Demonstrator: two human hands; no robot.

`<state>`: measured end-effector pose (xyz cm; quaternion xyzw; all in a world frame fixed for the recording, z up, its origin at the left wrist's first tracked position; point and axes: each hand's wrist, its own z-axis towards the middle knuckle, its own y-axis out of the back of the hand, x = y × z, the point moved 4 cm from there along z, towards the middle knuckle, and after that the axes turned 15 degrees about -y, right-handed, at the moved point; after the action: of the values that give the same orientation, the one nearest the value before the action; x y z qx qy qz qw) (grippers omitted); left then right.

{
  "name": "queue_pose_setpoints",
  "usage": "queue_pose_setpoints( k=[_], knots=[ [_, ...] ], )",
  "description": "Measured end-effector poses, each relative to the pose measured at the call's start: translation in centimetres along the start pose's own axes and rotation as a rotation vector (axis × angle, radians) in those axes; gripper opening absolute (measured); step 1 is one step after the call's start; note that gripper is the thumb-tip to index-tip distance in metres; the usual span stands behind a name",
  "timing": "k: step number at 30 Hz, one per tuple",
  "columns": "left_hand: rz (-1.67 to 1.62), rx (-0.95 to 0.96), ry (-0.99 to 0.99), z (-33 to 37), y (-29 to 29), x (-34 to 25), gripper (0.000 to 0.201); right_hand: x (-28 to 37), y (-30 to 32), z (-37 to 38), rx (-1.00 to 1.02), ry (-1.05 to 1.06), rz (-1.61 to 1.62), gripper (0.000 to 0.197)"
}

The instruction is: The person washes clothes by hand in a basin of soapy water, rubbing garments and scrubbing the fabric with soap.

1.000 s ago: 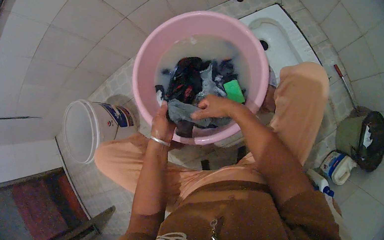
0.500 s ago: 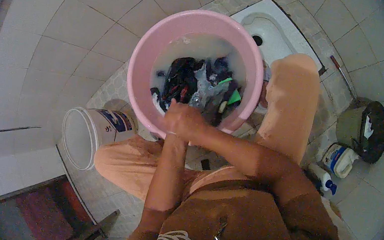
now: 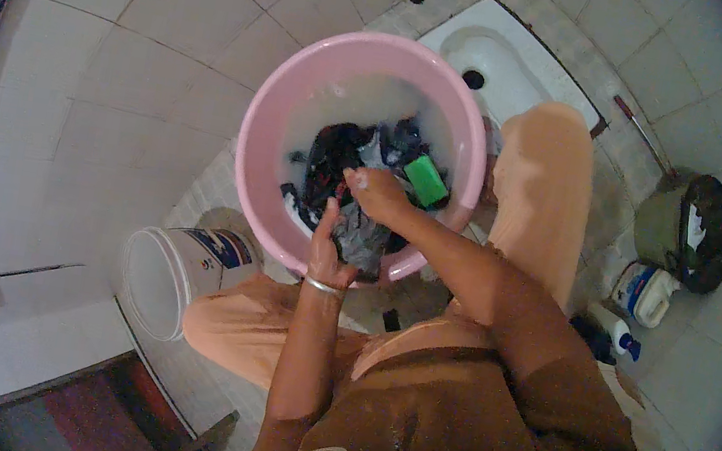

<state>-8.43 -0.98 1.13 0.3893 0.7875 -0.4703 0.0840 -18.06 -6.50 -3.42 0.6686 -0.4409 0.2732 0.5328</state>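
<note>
A pink round tub (image 3: 259, 181) holds cloudy water and a heap of wet dark clothes (image 3: 335, 151). My left hand (image 3: 328, 253), with a silvery bangle at its wrist, is at the near rim, thumb raised, holding a wet grey cloth (image 3: 361, 240); its other fingers are hidden by the cloth. Just above the cloth's far end, my right hand (image 3: 377, 195) is closed, with a bit of suds on it; I cannot make out what is in its fingers. A green bar of soap (image 3: 427, 180) lies on the clothes at the tub's right side.
A white bucket (image 3: 185, 264) lies on its side at the left. Beyond the tub is a white squat toilet (image 3: 537, 65). At the right are a dark bucket (image 3: 664, 222), a white jug (image 3: 647, 295), a bottle (image 3: 611, 327) and a red-handled stick (image 3: 645, 134). My knees flank the tub.
My hands, clasped together at the near rim before, are now apart over the tub, with the grey cloth by them. The green soap bar shows more fully than before.
</note>
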Motion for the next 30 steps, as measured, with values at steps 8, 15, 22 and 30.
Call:
queue_pose_setpoints(
  k=[8,15,22,30],
  knots=[
    [0.201,-0.061,-0.110,1.6,8.6,-2.6,0.021,-3.8,-2.5,-2.8,0.695,-0.091,-0.156,0.068],
    [0.125,-0.228,0.166,3.1,14.3,0.7,0.025,-6.9,-3.9,-3.4,0.710,-0.200,-0.202,0.063],
    [0.257,-0.213,0.193,1.9,10.8,3.1,0.027,-9.2,-3.5,-3.7,0.608,-0.172,-0.369,0.065],
    [0.286,-0.291,0.167,4.1,17.5,3.2,0.025,-5.0,-2.7,-4.5,0.640,-0.095,-0.391,0.071]
  ],
)
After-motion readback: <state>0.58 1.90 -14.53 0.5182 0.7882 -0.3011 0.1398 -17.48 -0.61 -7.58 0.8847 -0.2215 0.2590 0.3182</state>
